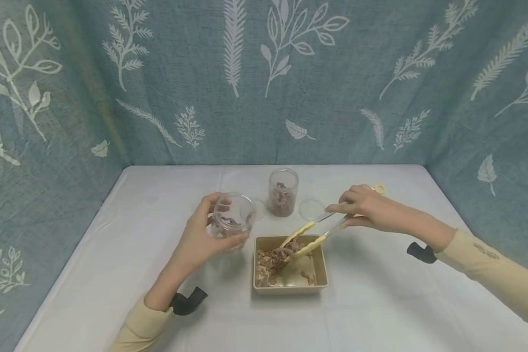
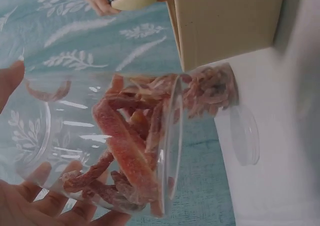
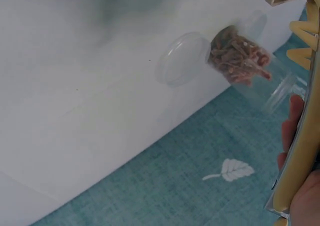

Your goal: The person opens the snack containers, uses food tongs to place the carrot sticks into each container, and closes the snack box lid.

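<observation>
My left hand [image 1: 207, 232] grips a clear plastic jar [image 1: 235, 210] left of the tan box, held up off the table. Reddish-brown dried meat strips [image 2: 127, 146] lie at the jar's bottom, seen in the left wrist view. My right hand [image 1: 367, 208] holds a pair of tongs [image 1: 314, 244] with yellow scalloped tips, reaching down into the tan rectangular box [image 1: 290, 291]. Between the tong tips are brown meat strips [image 1: 286, 252]; more pieces are heaped on the box's left side, with a few at its right. In the right wrist view the tongs' handle [image 3: 300, 161] runs along my palm.
Behind the box stands a second clear jar [image 1: 283, 193], partly filled with meat strips. Round clear lids [image 1: 311, 209] lie either side of it. A small yellow ring [image 1: 380, 188] shows beyond my right hand. A patterned blue curtain [image 1: 255, 122] hangs around the white table [image 1: 158, 195].
</observation>
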{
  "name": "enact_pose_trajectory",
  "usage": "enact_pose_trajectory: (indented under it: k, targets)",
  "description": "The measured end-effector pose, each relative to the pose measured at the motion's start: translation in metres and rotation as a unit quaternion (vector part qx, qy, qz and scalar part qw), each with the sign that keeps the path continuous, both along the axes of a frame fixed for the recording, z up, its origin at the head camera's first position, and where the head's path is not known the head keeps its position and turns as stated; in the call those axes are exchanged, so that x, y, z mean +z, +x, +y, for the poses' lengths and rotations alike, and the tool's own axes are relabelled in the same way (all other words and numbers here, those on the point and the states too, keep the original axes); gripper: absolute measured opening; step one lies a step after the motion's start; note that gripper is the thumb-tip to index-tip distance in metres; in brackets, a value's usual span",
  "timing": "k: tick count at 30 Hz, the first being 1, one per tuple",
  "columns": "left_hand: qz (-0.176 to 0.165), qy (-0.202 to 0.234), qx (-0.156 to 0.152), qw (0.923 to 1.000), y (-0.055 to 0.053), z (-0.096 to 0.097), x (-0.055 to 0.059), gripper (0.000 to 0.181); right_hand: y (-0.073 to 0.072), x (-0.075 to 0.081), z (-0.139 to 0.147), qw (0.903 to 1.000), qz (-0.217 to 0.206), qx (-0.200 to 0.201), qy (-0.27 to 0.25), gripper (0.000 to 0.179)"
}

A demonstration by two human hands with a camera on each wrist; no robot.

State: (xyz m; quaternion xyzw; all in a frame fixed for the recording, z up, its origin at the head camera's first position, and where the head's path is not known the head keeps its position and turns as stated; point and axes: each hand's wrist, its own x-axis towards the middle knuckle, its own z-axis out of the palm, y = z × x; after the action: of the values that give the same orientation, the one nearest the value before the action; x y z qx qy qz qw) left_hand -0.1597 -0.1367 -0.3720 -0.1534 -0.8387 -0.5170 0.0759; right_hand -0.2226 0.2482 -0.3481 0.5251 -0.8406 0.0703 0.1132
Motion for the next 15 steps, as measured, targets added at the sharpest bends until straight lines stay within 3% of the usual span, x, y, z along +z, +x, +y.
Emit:
enact_pose_trajectory:
  k: [4,15]
  targets:
    - [0.000,-0.047,-0.001,0.9989,0.002,0.004,-0.001,0.089,0.003,0.001,0.006,0.9998,-0.005,-0.001,-0.017,0.043]
    - [0.058,-0.134,-0.028,0.9888,0.009,0.017,-0.004,0.087,0.009,0.010,0.015,0.9989,-0.007,-0.024,-0.038,0.044]
